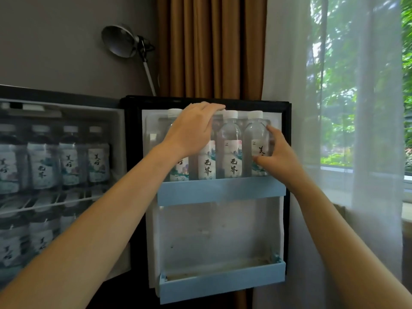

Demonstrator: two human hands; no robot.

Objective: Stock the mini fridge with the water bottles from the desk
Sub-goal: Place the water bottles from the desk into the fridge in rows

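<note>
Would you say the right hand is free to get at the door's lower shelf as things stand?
Probably not straight away: the right hand is gripping the rightmost bottle on the upper shelf. Once it lets go, the lower shelf sits open below, nothing blocking it.

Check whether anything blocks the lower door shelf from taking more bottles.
Nothing visible does: the lower door shelf is bare and open above. Both hands, left hand and right hand, are on bottles in the upper door shelf.

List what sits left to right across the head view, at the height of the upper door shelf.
Bottles in the fridge → left hand → door-shelf bottles → right hand → sheer curtain.
</note>
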